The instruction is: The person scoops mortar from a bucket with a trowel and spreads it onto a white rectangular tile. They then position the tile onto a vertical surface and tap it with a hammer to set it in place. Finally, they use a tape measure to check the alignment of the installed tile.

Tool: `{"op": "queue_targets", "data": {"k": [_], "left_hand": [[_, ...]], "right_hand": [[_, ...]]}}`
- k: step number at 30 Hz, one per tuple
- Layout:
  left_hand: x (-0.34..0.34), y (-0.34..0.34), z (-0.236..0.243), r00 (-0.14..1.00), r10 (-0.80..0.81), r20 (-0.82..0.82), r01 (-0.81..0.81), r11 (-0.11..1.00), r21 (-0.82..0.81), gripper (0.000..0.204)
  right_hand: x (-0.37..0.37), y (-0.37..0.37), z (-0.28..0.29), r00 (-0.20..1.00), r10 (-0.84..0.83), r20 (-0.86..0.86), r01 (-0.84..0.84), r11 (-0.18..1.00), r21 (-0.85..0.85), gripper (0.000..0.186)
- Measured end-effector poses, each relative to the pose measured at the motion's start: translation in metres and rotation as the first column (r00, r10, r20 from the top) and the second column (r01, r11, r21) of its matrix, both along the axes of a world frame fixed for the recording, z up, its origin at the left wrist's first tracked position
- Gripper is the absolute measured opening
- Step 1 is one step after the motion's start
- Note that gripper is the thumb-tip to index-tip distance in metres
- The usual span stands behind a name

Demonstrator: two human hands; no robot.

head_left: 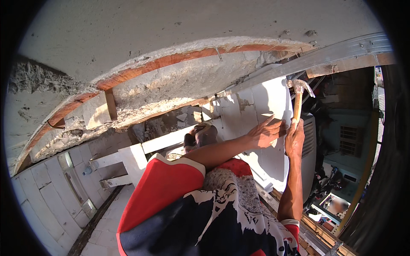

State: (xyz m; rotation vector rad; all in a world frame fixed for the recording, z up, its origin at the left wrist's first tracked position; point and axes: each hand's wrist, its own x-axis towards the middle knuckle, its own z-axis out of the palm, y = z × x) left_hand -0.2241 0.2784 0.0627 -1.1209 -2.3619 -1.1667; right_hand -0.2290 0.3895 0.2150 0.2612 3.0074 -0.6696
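Observation:
My right hand [294, 138] is wrapped round the wooden handle of a claw hammer [297, 106]. The hammer stands head-up beside the edge of a white panel [267, 96], its metal head close under a grey metal beam. Across my body reaches my left arm, and my left hand [268, 132] has its fingers stretched out and apart near my right wrist. The fingertips point toward the panel's edge; whether they touch it I cannot tell. Sunlight and hand shadows fall on the panel.
A grey metal beam [341, 51] runs along the upper right. A broken concrete edge with a reddish wooden strip [166, 62] curves overhead. At left lie white blocks [134, 164] and a plastic bottle [88, 170]. A drop to the right shows a lower area with a shelf [335, 207].

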Motion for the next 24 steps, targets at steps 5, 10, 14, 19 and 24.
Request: {"op": "queue_targets", "data": {"k": [5, 10, 14, 19, 24], "left_hand": [[-0.002, 0.001, -0.001, 1.000, -0.021, 0.011, 0.022, 0.998, -0.062, 0.052], [-0.001, -0.008, 0.012, 0.999, -0.044, -0.007, 0.043, 0.996, -0.078, 0.060], [-0.013, -0.003, -0.004, 0.999, -0.014, -0.039, 0.011, 0.998, -0.066, 0.063], [-0.009, -0.004, 0.010, 0.993, -0.009, -0.118, -0.011, 0.986, -0.164, 0.065], [-0.039, -0.015, 0.030, 0.990, -0.118, -0.078, 0.089, 0.948, -0.307, 0.067]], "right_hand": [[0.006, 0.009, 0.002, 1.000, 0.026, 0.000, -0.026, 1.000, -0.017, 0.036], [0.085, 0.013, 0.024, 0.962, -0.248, -0.113, 0.236, 0.966, -0.108, 0.030], [0.150, 0.017, -0.001, 0.926, -0.349, -0.146, 0.346, 0.937, -0.052, 0.026], [0.184, 0.043, -0.006, 0.886, -0.463, 0.030, 0.464, 0.885, -0.035, 0.037], [0.206, 0.041, 0.001, 0.839, -0.523, -0.150, 0.506, 0.851, -0.136, 0.032]]}}
